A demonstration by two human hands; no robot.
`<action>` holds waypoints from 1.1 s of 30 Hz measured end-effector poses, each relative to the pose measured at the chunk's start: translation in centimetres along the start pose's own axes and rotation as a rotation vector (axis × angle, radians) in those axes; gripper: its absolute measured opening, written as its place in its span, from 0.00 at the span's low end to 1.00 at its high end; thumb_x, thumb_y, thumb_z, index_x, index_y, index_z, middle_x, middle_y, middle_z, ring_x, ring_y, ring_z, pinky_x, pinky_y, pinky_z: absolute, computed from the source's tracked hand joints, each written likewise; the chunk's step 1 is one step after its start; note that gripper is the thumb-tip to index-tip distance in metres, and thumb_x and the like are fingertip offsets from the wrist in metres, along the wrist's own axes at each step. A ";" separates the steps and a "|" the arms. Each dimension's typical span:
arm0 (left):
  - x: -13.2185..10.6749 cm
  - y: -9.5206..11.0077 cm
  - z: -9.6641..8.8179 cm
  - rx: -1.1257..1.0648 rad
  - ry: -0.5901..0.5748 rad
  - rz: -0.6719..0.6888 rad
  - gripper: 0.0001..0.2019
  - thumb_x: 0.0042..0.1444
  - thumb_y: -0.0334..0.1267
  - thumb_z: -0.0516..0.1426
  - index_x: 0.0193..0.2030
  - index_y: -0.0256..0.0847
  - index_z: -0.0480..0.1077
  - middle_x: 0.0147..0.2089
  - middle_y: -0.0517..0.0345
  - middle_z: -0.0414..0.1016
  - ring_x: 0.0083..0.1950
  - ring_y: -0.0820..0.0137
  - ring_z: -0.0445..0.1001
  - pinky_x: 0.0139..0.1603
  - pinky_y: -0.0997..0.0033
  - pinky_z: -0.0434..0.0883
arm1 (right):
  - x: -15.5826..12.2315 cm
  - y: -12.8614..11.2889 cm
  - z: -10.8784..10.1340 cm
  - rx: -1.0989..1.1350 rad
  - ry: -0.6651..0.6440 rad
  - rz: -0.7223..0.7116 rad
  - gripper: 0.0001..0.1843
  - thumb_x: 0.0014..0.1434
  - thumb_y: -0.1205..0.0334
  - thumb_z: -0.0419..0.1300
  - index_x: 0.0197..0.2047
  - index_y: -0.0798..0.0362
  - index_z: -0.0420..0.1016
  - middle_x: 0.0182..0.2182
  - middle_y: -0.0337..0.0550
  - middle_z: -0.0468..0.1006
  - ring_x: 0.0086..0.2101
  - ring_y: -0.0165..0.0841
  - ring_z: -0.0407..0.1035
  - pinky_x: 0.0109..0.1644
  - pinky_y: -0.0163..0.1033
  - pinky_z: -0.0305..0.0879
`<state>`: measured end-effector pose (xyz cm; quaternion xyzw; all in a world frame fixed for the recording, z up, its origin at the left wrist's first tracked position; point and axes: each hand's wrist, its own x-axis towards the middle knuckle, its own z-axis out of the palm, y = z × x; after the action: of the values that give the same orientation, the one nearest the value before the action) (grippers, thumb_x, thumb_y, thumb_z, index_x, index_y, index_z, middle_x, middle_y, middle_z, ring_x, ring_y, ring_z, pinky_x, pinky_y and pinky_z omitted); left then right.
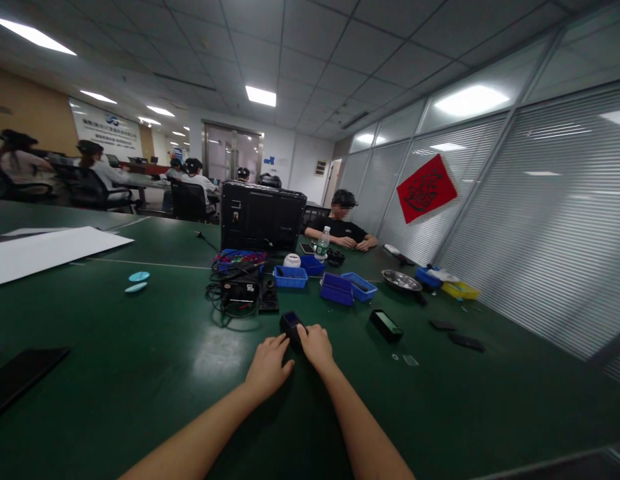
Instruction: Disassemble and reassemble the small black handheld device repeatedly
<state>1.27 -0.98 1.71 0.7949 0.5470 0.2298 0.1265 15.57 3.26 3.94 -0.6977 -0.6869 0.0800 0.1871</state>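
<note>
My left hand [269,365] spread, thumb apart from fingers, fingertips at box [291,321]. My right hand [317,345] against its right side; whether clamped, can't tell. Box on green table [155,373], near bins [337,290].

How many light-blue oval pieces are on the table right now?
2: one light-blue oval lies on the left of the green table, the other light-blue oval just nearer the viewer. Some may be hidden behind other things.

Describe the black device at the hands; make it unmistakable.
On the green table, nearer than the blue bins, the right hand grips the black device, left hand alongside. Its top looks dark blue, unlike the black box to the right, topped pale green.
</note>
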 end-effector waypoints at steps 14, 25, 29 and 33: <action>-0.1 -0.2 0.5 0.006 -0.004 0.007 0.26 0.47 0.41 0.52 0.55 0.36 0.60 0.58 0.49 0.61 0.60 0.60 0.56 0.59 0.61 0.53 | -0.9 -1.3 0.8 0.236 0.002 -0.091 0.18 0.58 0.55 0.47 0.47 0.52 0.68 0.40 0.47 0.73 0.41 0.36 0.67 0.44 0.35 0.58; -0.3 -0.4 0.0 -0.027 -0.029 0.027 0.24 0.49 0.41 0.51 0.54 0.41 0.63 0.59 0.52 0.60 0.60 0.61 0.56 0.59 0.60 0.53 | -0.2 0.6 -0.1 0.032 0.157 0.028 0.27 0.48 0.57 0.56 0.53 0.51 0.61 0.45 0.50 0.67 0.47 0.41 0.62 0.45 0.39 0.57; -0.3 -0.7 0.2 -0.033 -0.023 0.026 0.23 0.50 0.41 0.51 0.53 0.41 0.64 0.58 0.53 0.62 0.60 0.62 0.56 0.59 0.62 0.53 | 0.5 2.0 -0.8 -0.025 0.124 0.086 0.32 0.50 0.50 0.54 0.56 0.56 0.58 0.47 0.55 0.66 0.48 0.44 0.60 0.45 0.42 0.57; -0.3 -1.0 0.4 -0.042 -0.007 0.041 0.21 0.50 0.40 0.51 0.52 0.42 0.65 0.57 0.53 0.63 0.59 0.62 0.57 0.59 0.61 0.54 | 1.0 2.7 -1.3 0.004 0.088 0.115 0.31 0.55 0.44 0.46 0.53 0.58 0.62 0.47 0.57 0.68 0.48 0.44 0.61 0.44 0.42 0.58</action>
<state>0.60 -0.89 0.84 0.8039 0.5253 0.2410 0.1405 18.64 4.09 4.28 -0.7384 -0.6367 0.0611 0.2135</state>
